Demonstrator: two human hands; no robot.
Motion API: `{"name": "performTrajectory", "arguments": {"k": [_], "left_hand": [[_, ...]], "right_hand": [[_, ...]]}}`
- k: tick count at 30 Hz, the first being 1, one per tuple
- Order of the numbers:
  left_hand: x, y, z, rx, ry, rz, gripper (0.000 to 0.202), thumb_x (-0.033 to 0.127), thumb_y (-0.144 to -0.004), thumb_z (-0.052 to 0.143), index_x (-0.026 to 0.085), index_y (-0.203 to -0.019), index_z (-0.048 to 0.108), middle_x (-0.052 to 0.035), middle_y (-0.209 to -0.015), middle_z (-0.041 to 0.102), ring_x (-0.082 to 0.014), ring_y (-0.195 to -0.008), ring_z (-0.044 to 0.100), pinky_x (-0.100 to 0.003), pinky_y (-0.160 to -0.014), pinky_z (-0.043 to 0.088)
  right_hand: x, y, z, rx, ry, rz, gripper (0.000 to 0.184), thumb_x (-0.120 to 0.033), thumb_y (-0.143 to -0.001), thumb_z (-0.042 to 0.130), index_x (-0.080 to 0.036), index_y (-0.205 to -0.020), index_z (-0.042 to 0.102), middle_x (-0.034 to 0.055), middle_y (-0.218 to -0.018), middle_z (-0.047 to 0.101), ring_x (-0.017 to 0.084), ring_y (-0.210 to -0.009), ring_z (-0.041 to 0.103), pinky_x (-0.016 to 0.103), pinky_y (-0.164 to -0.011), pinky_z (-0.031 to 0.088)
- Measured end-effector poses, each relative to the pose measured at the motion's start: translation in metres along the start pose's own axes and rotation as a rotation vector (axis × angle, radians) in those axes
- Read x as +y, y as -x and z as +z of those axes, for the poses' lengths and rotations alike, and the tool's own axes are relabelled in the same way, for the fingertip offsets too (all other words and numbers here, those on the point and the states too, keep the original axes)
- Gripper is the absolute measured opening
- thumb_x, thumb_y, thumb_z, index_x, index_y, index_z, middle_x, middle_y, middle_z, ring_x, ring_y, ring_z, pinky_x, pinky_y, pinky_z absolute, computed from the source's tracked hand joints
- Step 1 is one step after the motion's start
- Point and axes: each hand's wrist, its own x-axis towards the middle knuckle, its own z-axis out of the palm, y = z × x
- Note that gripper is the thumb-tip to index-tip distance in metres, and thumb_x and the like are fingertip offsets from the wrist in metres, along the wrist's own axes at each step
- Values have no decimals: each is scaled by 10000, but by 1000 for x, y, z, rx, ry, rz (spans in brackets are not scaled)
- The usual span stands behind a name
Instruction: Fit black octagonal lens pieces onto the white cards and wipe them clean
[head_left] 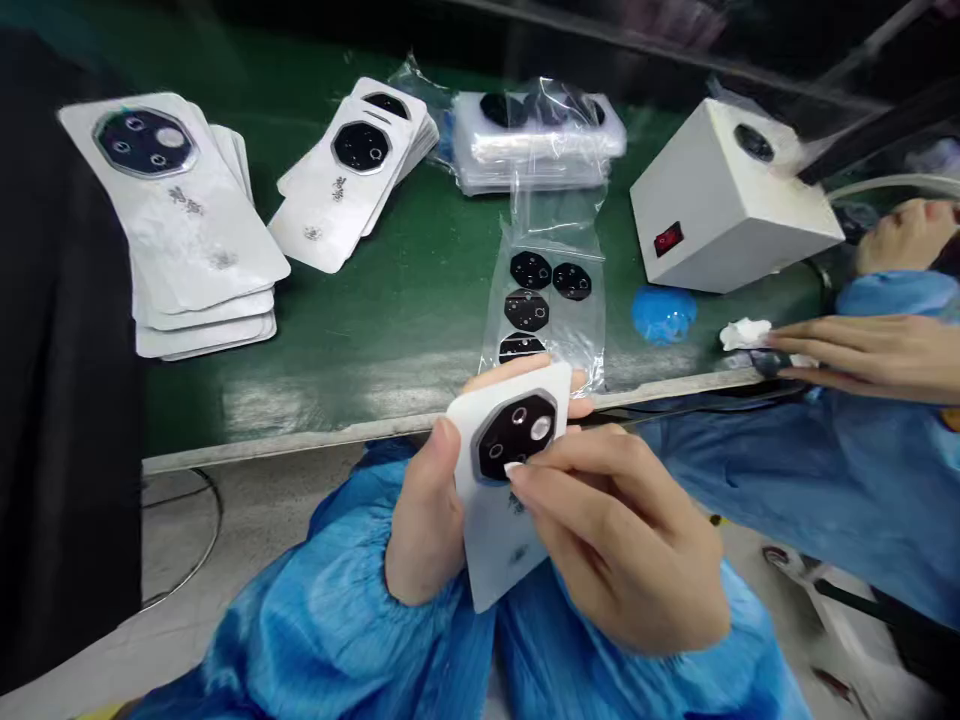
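Observation:
My left hand (427,510) is wrapped round a white phone back cover (491,555), thumb on its near-left edge and fingers behind it. The cover is tilted up towards me and carries a black octagonal camera lens plate (506,440) with ring-shaped openings. My right hand (630,540) is closed in a pinch over the plate's lower right edge. Between its thumb and forefinger shows a small white pointed piece (513,468); the rest of it is hidden by the fingers. Just beyond my hands lies a clear plastic bag (589,340) with several black lens plates (527,310).
Stacked phone back covers (217,230) stand at the left, with another stack (337,210) behind. Plastic-wrapped packs (532,150) lie at the back. A white box (712,200) with a red switch and a blue blob (664,313) are on the right, near a co-worker's hands (885,355).

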Motion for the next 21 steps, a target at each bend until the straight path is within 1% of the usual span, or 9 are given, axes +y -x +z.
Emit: {"name": "performTrajectory", "arguments": {"k": [3,6,8,12,17,19,21], "left_hand": [[-3,1,5,34,48,14,520,504,-867,388,147,-1233,482,-119,-1214,599,-304,-1167,518,-450,-1042,363],[-5,2,7,76,59,-2,548,517,-850,407,136,-1239,467,-124,-1192,601,-301,-1148,525,-441,-1067,326],[-6,2,8,77,38,-3,557,532,-841,414,142,-1235,471,-119,-1168,603,-300,-1131,532,-430,-1051,346],[-7,1,7,41,20,38,498,516,-852,404,168,-1192,514,-100,-1096,616,-281,-1092,563,-383,-992,410],[-7,1,6,60,-9,29,545,540,-849,384,168,-1234,481,-121,-1146,604,-298,-1086,565,-415,-987,407],[-7,2,6,85,-21,27,540,555,-841,390,191,-1223,504,-111,-1163,603,-310,-1096,555,-441,-996,389],[-7,2,6,116,-48,20,530,565,-834,395,208,-1200,536,-101,-1164,605,-325,-1105,540,-467,-1003,370]], "right_hand": [[0,-1,-1,19,44,-8,148,-23,-770,593,-128,-833,676,44,-804,608,92,-673,529,231,-564,460],[0,0,1,48,47,-17,136,-21,-773,593,-115,-835,669,52,-793,609,98,-685,546,235,-579,475],[1,1,3,66,41,-18,130,-23,-779,591,-114,-837,664,54,-790,614,106,-702,560,245,-593,483],[2,3,7,88,41,-12,145,-29,-787,586,-130,-859,660,48,-794,627,116,-708,564,260,-587,477],[1,5,9,86,2,-21,160,-6,-782,580,-110,-869,665,61,-798,632,131,-713,575,283,-588,474],[0,8,10,72,-15,1,171,-11,-791,577,-119,-892,662,52,-809,629,132,-719,573,285,-587,470],[0,11,12,85,-11,12,174,-35,-813,563,-130,-924,659,47,-828,625,132,-719,563,285,-576,456]]}}
